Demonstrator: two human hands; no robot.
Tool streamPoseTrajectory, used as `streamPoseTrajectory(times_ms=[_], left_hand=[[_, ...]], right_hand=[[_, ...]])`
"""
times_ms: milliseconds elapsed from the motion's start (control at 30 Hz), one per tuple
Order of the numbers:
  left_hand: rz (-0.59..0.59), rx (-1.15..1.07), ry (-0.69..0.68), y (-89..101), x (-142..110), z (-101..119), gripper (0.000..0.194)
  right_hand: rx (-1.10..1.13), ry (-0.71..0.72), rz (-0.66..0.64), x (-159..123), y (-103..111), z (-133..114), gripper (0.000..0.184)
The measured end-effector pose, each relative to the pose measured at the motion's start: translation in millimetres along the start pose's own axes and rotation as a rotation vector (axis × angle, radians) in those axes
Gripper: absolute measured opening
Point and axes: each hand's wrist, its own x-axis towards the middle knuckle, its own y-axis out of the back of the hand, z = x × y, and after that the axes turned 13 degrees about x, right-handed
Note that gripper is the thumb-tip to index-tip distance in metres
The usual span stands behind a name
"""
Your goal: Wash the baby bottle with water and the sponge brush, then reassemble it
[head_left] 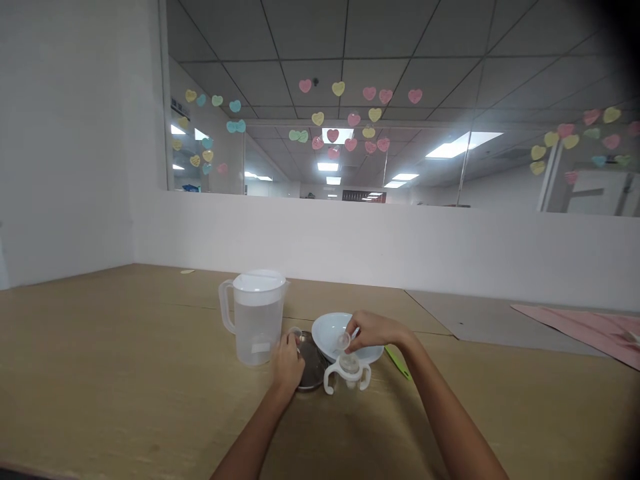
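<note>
My right hand [373, 330] pinches a small clear round cap [344, 341] over the near side of a white bowl [325, 327]. Just below it stands a white two-handled bottle top [367, 377] with a translucent middle, resembling a baby bottle's handled collar. My left hand [289, 365] is closed at the left edge of a dark round metal dish [313, 367]. A small clear round piece [295, 331] shows at its fingertips; its lower part is hidden by the fingers.
Left of my left hand stands a translucent lidded pitcher [259, 327] holding liquid. A green handle [398, 363] pokes out right of the bowl. A grey sheet [490, 323] and pink cloth [585, 327] lie on the right of the wooden table [125, 373], which meets a white wall behind.
</note>
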Motion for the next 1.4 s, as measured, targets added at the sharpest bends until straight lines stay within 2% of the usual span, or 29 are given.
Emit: streamPoseTrajectory(times_ms=[100, 267, 333, 400, 500, 633, 733, 833, 967, 1033, 1167, 1400], left_hand=[[0.035, -0.045, -0.015, 3.6, 0, 1, 0.024], [0.238, -0.262, -0.016, 16.2, -2, 6, 0.016], [0.313, -0.432, 0.008, 18.3, -2, 7, 0.015], [0.344, -0.635, 0.058, 18.5, 0, 9, 0.014], [0.251, -0.949, 0.162, 18.4, 4, 12, 0.013], [-0.005, -1.294, 0.271, 21.5, 9, 19, 0.019], [-0.115, -1.435, 0.301, 24.3, 10, 21, 0.022], [-0.125, -1.420, 0.272, 25.8, 9, 21, 0.019], [0.038, -1.146, 0.096, 28.5, 4, 20, 0.026], [0.057, -1.080, 0.041, 30.3, 1, 21, 0.029], [0.007, -1.097, 0.070, 32.7, -1, 24, 0.033], [0.040, -1.027, 0.110, 31.1, -1, 25, 0.029]], right_hand=[[-0.049, -0.074, -0.027, 3, -2, 6, 0.022], [0.053, -0.074, -0.039, 2, 1, 14, 0.021], [0.116, -0.025, -0.004, 2, 3, 15, 0.026], [0.145, 0.041, 0.097, 6, 1, 14, 0.027], [0.138, 0.136, 0.252, 18, -12, 9, 0.027], [0.193, 0.248, 0.253, 33, -37, 0, 0.030], [0.219, 0.288, 0.258, 42, -50, -1, 0.022], [0.300, 0.222, 0.277, 49, -54, 6, 0.023], [0.402, 0.075, 0.322, 54, -53, 13, 0.021], [0.398, 0.052, 0.338, 53, -53, 12, 0.019], [0.323, 0.085, 0.358, 48, -54, 4, 0.026], [0.077, 0.138, 0.401, 45, -57, -4, 0.031]])
